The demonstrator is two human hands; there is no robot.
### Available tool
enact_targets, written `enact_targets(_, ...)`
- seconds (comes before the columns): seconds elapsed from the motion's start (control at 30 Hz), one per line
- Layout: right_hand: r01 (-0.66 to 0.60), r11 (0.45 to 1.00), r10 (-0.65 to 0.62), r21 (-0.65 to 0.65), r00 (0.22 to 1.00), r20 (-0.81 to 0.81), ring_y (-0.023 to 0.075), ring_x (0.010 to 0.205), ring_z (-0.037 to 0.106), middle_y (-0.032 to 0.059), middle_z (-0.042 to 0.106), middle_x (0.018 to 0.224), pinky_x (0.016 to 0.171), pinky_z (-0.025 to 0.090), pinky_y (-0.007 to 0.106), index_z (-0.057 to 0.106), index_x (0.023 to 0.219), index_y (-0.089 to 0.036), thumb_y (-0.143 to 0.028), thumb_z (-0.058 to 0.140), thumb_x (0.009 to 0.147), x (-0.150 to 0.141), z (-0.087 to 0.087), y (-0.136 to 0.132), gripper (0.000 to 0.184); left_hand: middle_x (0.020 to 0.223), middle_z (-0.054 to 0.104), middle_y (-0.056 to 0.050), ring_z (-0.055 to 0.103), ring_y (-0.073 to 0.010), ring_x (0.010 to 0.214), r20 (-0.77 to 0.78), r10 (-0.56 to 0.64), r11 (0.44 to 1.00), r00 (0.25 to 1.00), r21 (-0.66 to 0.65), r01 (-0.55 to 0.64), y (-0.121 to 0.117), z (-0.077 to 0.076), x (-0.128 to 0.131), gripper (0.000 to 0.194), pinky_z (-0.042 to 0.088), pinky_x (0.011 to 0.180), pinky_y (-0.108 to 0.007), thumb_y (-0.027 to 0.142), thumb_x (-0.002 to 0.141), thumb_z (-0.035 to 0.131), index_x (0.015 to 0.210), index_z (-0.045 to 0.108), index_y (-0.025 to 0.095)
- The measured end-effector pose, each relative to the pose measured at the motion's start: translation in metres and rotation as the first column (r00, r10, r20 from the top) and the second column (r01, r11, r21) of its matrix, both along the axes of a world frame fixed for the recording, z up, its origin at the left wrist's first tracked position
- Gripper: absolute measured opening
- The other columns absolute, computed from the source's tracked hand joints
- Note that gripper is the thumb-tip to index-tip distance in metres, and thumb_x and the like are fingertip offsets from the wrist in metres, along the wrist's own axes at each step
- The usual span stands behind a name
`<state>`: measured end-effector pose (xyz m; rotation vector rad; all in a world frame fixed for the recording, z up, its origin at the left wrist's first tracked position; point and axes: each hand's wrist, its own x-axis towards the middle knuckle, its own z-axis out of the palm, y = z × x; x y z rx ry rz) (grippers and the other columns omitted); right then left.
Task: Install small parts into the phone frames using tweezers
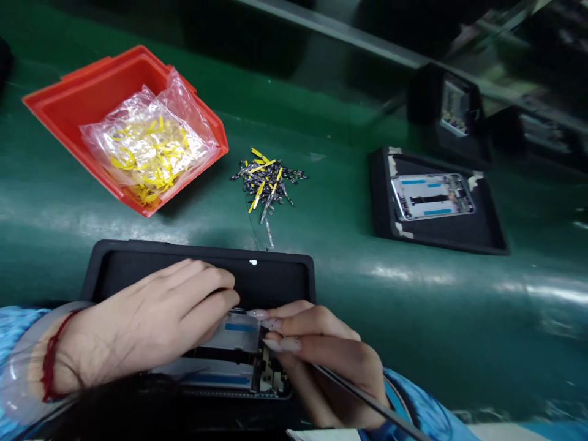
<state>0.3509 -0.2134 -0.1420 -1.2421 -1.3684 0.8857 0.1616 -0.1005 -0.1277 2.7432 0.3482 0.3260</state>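
An opened phone body (220, 367), with pale panels, blue strips and bare circuit parts at its right end, lies in a black tray (271, 269). My left hand (169, 312) rests over its left part, fingers bent together around its upper edge, thumb mostly hidden. At the right end, the fingertips of my right hand (326, 355) pinch close together by the circuit parts. What they pinch is too small to make out. A thin metal rod-like tool (367, 401) runs from under that hand's palm toward the lower right. Dark hair covers part of the phone's lower left.
Beyond the tray, a red bin (59, 107) holds a clear bag (156, 144) of small yellow pieces. Black-and-yellow strips (266, 180) lie piled on the green table (321, 208). To the right, another opened phone (432, 196) sits in a black tray (487, 226); more trays stand behind, blurred.
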Motion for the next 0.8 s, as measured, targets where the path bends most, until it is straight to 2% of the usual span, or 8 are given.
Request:
enact_targets(0.1,0.086,0.991,-0.082,0.106,0.996,-0.042,0.0205,0.076,0.069,0.0012,0.067,0.082,0.061,0.062,0.034,0.060,0.102,-0.027,-0.004,0.058,0.083,-0.004,0.005,0.003,0.030,0.103,0.064,-0.009,0.059,-0.0191,0.087,0.019,-0.015,0.999,1.000,-0.032,0.016,0.001,-0.003,0.000,0.026,0.049,0.077,-0.031,0.010,0.096,0.034,0.106,0.058,0.011)
enact_targets(0.23,0.293,0.939,-0.269,0.180,0.952,-0.145,0.0189,0.069,0.067,0.0000,0.061,0.080,0.059,0.060,0.035,0.055,0.100,-0.025,-0.006,0.056,0.085,-0.003,0.010,0.013,0.024,0.104,0.065,-0.005,0.059,-0.0156,0.089,0.040,-0.055,0.994,0.998,-0.094,0.059,0.004,-0.003,0.002,0.027,0.048,0.079,-0.026,0.009,0.096,0.035,0.106,0.059,0.014)
enact_targets(0.43,0.433,0.871,-0.399,0.233,0.899,-0.178,0.0163,0.084,0.060,0.0002,0.055,0.092,0.083,0.052,0.039,0.049,0.102,-0.027,-0.009,0.049,0.091,0.008,0.002,0.029,0.022,0.095,0.066,-0.004,0.060,-0.0143,0.083,0.104,-0.012,0.995,0.995,-0.093,0.022,0.004,0.000,0.004,0.031,0.049,0.078,-0.023,0.003,0.090,0.032,0.094,0.061,0.014)
enact_targets(0.53,0.441,0.863,-0.430,0.247,0.897,-0.100,0.0167,0.094,0.056,0.0014,0.051,0.098,0.094,0.045,0.044,0.047,0.103,-0.027,-0.012,0.044,0.094,0.013,0.001,0.031,0.018,0.097,0.067,-0.002,0.063,-0.0140,0.084,0.144,-0.009,0.999,0.990,-0.046,0.016,0.004,-0.003,-0.001,0.036,0.049,0.078,-0.021,0.000,0.083,0.033,0.101,0.060,0.016)
enact_targets(0.63,0.407,0.878,-0.424,0.252,0.906,0.015,0.0178,0.096,0.054,0.0024,0.048,0.099,0.097,0.042,0.048,0.046,0.105,-0.027,-0.017,0.039,0.097,0.016,0.003,0.021,0.014,0.104,0.067,-0.004,0.065,-0.0158,0.088,0.197,-0.029,0.999,0.980,0.028,0.024,0.005,-0.011,-0.007,0.044,0.051,0.077,-0.021,-0.001,0.077,0.035,0.110,0.058,0.018)
enact_targets(0.73,0.369,0.903,-0.400,0.221,0.909,0.115,0.0186,0.097,0.054,0.0033,0.048,0.099,0.094,0.045,0.045,0.046,0.107,-0.027,-0.021,0.036,0.099,0.017,0.003,0.004,0.014,0.104,0.068,-0.006,0.066,-0.0185,0.089,0.197,-0.012,0.984,0.980,0.178,-0.024,0.003,-0.018,-0.009,0.050,0.054,0.076,-0.025,-0.004,0.073,0.034,0.107,0.062,0.018)
enact_targets(0.8,0.370,0.910,-0.399,0.185,0.904,0.156,0.0188,0.097,0.055,0.0035,0.049,0.098,0.090,0.046,0.041,0.048,0.106,-0.026,-0.024,0.036,0.099,0.017,0.002,-0.008,0.014,0.105,0.069,-0.008,0.067,-0.0199,0.087,0.168,0.023,0.944,0.986,0.321,-0.076,-0.002,-0.017,-0.008,0.053,0.055,0.076,-0.029,-0.007,0.071,0.031,0.104,0.065,0.017)
